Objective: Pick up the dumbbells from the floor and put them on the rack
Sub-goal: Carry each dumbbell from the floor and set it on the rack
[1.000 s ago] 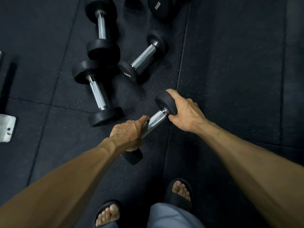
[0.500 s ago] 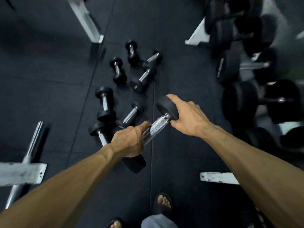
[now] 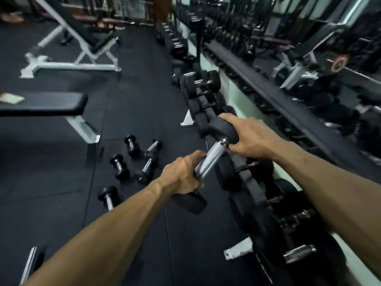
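Note:
I hold one black dumbbell [image 3: 212, 156] with a chrome handle in the air, tilted, far end up. My left hand [image 3: 182, 176] grips the lower part of the handle. My right hand [image 3: 248, 138] grips the upper black head. The dumbbell hangs just left of the long dumbbell rack [image 3: 252, 187], which runs along the right side and carries several black dumbbells. Several smaller dumbbells [image 3: 144, 162] lie on the dark floor to the left, and another dumbbell [image 3: 108, 196] lies nearer to me.
A flat bench [image 3: 47, 105] with a white frame stands at the left. An incline bench [image 3: 78, 42] stands farther back. A chrome bar [image 3: 28, 265] shows at the bottom left. A white rack foot [image 3: 239, 249] juts onto the floor mats. A mirror wall lines the right.
The dumbbell has come up off the floor in both hands. My view has lifted from the floor toward the rack on the right, and the floor dumbbells now lie lower left.

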